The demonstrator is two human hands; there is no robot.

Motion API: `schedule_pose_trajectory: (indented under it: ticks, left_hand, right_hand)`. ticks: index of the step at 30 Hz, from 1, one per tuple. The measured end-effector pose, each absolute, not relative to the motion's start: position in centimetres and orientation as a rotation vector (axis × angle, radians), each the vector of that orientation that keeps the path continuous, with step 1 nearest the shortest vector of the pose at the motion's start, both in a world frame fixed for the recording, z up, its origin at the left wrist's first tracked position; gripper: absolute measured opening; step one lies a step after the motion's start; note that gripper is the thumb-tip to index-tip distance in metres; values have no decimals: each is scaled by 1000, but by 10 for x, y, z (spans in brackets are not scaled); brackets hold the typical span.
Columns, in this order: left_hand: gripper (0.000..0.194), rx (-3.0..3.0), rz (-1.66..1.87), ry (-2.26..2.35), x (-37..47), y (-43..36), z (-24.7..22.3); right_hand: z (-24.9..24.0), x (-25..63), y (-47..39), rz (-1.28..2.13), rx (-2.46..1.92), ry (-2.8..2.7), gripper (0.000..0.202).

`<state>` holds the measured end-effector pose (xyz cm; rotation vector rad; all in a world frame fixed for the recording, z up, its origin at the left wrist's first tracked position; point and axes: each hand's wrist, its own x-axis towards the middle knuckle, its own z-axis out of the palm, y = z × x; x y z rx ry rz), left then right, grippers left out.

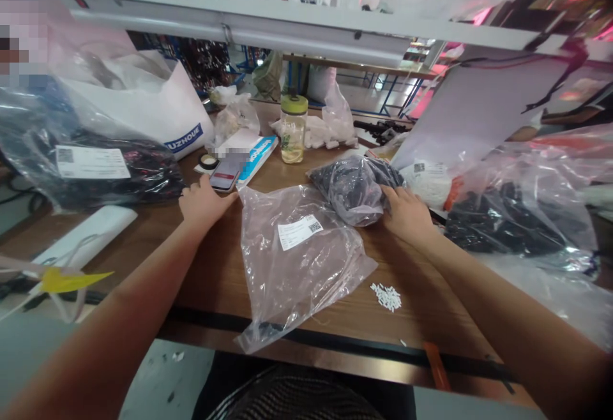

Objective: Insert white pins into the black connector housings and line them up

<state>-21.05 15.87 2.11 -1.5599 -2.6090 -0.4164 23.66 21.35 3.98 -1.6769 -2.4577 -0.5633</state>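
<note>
My left hand (205, 205) rests at the near end of a phone (225, 172), its thumb stretched toward the corner of a clear plastic bag; no grip on either is visible. That bag (306, 267) lies flat on the brown table (205, 273) and bears a white label (301, 233). Behind it sits a clear bag of dark material (357, 184). My right hand (407, 212) is against this bag's right side, with fingertips partly hidden; whether it grips the plastic cannot be made out. Small white pieces (385, 297) form a little pile nearer the front edge.
A green-lidded bottle (293, 129) stands at the back. Large bags of dark items lie at left (96, 171) and right (517, 216). A white elongated object (86, 238) lies at front left. A white shelf (297, 15) spans above the table.
</note>
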Motion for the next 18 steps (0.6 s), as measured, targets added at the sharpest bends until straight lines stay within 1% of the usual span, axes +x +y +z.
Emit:
schedule_pose_trajectory:
  ticks: [7, 15, 18]
  left_hand:
    - [94, -1434, -561, -2590, -209, 173, 19]
    - [90, -1413, -751, -2556, -196, 222, 33]
    - [84, -1528, -861, -2585, -191, 228, 38]
  right_hand:
    - [41, 230, 210, -546, -1699, -2445, 52]
    - [38, 230, 214, -533, -1717, -2444, 54]
    - [39, 230, 212, -520, -1729, -2447, 54]
